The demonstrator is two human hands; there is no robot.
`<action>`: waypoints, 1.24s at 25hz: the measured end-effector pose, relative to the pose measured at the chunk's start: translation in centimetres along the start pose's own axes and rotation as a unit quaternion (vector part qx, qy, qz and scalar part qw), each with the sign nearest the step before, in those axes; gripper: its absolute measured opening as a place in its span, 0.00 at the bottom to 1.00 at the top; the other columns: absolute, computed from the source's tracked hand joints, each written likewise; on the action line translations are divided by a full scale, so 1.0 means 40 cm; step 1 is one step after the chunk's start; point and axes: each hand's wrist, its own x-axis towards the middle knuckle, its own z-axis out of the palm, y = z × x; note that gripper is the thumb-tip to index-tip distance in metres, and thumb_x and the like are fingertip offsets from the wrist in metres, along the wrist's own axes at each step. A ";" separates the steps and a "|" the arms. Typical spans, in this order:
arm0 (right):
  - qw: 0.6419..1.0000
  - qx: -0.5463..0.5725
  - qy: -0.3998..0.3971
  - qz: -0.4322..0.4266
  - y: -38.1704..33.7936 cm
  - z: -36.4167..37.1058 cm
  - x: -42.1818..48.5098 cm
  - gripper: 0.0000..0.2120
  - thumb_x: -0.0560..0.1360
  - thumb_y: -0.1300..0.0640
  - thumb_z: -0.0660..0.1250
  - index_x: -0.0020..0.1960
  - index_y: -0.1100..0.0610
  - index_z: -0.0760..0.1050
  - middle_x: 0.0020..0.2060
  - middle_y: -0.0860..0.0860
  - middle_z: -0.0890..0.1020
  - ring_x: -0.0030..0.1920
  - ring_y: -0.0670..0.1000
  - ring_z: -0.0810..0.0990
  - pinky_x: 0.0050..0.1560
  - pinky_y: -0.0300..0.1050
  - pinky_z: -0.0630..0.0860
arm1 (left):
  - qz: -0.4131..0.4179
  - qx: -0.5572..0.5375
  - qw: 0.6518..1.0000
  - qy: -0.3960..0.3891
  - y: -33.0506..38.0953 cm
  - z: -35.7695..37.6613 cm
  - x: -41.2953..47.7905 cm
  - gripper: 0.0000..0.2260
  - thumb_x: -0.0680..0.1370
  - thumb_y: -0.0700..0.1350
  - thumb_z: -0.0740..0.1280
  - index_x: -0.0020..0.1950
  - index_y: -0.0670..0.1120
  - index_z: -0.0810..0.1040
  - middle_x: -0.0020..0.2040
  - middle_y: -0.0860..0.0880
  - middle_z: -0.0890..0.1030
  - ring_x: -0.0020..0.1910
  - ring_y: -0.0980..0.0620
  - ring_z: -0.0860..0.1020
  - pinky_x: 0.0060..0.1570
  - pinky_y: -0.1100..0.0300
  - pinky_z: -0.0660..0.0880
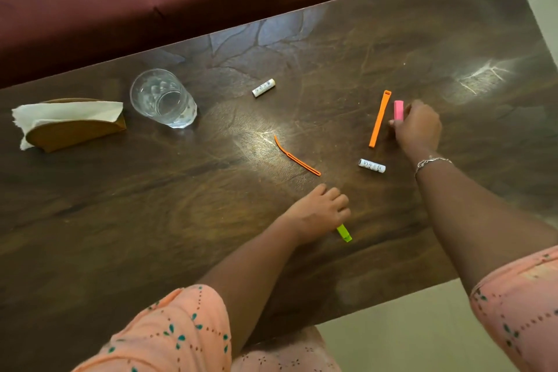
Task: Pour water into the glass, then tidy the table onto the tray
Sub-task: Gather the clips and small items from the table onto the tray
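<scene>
The left hand (317,211) curls round a green clip (344,233); the right hand (418,130) pinches a pink clip (398,109), evidently gathering clutter. An orange clip (380,119) lies just beside the right hand.

Left hand (317,211) gripping green clip (344,233), right hand (418,130) pinching pink clip (398,109)

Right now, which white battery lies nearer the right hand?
The white battery just below the right hand, by the straight orange stick; the other battery lies up by the glass.
</scene>
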 end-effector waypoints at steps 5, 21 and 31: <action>0.999 0.020 0.017 0.020 0.017 0.007 -0.024 0.13 0.71 0.65 0.69 0.54 0.65 0.74 0.54 0.64 0.79 0.55 0.64 0.76 0.51 0.52 0.73 | -0.064 -0.018 0.998 -0.005 0.007 0.014 -0.009 0.09 0.71 0.45 0.58 0.41 0.55 0.77 0.40 0.57 0.80 0.42 0.58 0.78 0.39 0.64 0.73; 0.950 0.137 -0.115 -0.254 -0.521 0.090 -0.630 0.06 0.68 0.64 0.70 0.45 0.61 0.79 0.42 0.58 0.82 0.41 0.58 0.80 0.47 0.55 0.77 | -0.454 -0.161 0.870 0.102 -0.082 0.025 -0.738 0.12 0.58 0.42 0.78 0.35 0.45 0.78 0.34 0.46 0.80 0.34 0.45 0.80 0.30 0.59 0.74; 0.836 0.061 -0.249 -0.486 -1.049 0.308 -1.166 0.05 0.69 0.62 0.68 0.45 0.61 0.79 0.42 0.57 0.82 0.43 0.57 0.79 0.41 0.47 0.72 | -0.689 -0.200 0.686 0.123 0.048 0.131 -1.327 0.07 0.68 0.42 0.72 0.44 0.44 0.80 0.42 0.43 0.80 0.45 0.42 0.79 0.42 0.49 0.74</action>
